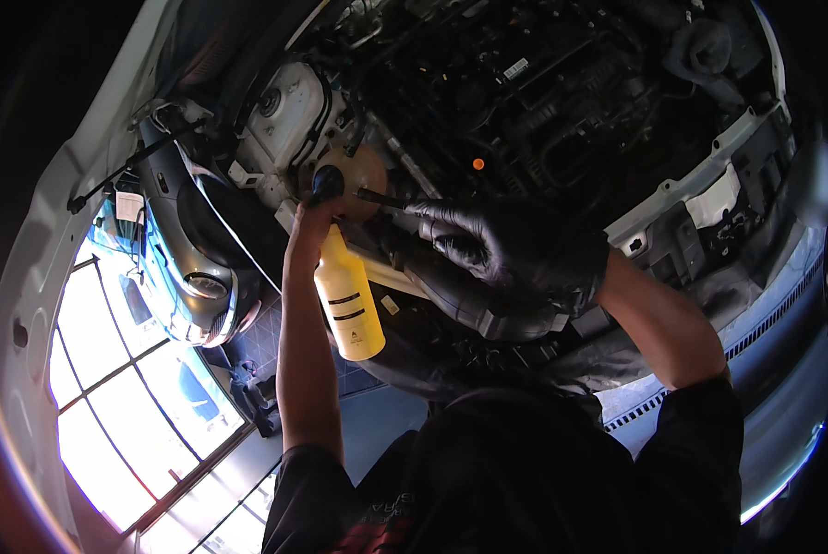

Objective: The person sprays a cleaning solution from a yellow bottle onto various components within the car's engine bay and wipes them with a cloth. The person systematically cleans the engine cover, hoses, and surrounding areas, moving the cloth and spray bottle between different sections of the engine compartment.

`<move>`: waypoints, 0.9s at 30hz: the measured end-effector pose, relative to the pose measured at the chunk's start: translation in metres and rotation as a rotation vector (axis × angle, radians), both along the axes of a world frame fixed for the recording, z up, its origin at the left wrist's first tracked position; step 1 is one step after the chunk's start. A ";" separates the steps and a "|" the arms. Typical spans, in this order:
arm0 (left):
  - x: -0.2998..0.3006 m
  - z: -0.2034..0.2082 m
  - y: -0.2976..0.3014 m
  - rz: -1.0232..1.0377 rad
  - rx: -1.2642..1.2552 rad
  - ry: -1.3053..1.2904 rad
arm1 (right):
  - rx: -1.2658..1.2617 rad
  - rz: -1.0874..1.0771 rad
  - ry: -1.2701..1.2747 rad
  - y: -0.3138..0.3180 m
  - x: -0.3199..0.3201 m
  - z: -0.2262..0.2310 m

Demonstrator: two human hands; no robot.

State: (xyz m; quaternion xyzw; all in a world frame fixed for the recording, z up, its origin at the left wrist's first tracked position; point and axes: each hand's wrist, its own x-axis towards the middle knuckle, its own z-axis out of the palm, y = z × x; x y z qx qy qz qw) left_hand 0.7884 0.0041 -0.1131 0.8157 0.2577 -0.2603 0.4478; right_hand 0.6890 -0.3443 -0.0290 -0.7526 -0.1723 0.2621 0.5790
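My left hand [311, 224] is closed around the neck of a yellow spray bottle [352, 305] with a dark spray head [327, 181]. The bottle hangs upright, tilted slightly, over the near left edge of the engine bay. In a black glove, my right hand [492, 242] pinches a slim dark stick-like tool [381, 198], whose exact kind I cannot make out. Its tip points left, close to the spray head. Just behind both sits a round, cream-coloured reservoir [368, 166], partly covered by the spray head and the tool.
The dark engine [552, 111] fills the far middle, with a small orange part [478, 164] on it. A black hose [451, 295] runs below my right hand. At left stand a raised white panel [49, 240], a thin black strut [137, 166] and another car [206, 286].
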 end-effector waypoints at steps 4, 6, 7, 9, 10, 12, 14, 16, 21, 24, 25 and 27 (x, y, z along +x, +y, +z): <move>-0.002 -0.001 0.002 0.018 -0.097 -0.003 | 0.023 -0.050 0.017 0.004 -0.014 -0.003; -0.003 0.004 -0.002 0.007 -0.139 -0.039 | 0.046 -0.074 -0.013 -0.011 -0.027 0.020; -0.004 0.006 0.001 0.020 -0.084 -0.047 | 0.067 -0.076 -0.028 -0.018 -0.033 0.032; -0.002 0.010 0.006 0.044 0.016 -0.065 | 0.133 -0.130 -0.053 -0.035 -0.043 0.055; -0.001 0.013 0.008 0.067 0.009 -0.080 | 0.165 -0.162 -0.064 -0.041 -0.046 0.064; 0.003 0.022 0.016 0.106 -0.008 -0.111 | 0.124 -0.187 -0.206 -0.045 -0.044 0.081; 0.009 0.025 0.028 0.185 -0.034 -0.130 | 0.148 -0.199 -0.235 -0.040 -0.043 0.087; 0.018 0.024 0.039 0.217 -0.017 -0.149 | 0.234 -0.205 -0.151 -0.025 -0.039 0.076; 0.033 0.015 0.051 0.266 -0.026 -0.139 | 0.345 -0.340 -0.158 0.021 -0.024 0.032; 0.035 0.014 0.037 0.188 0.005 -0.119 | 0.319 -0.484 -0.252 0.028 -0.015 0.021; 0.038 0.008 0.042 0.154 -0.059 -0.059 | 0.277 -0.530 -0.301 0.027 -0.011 0.020; 0.042 0.005 0.043 0.139 -0.083 -0.053 | 0.251 -0.618 -0.345 0.030 0.002 0.009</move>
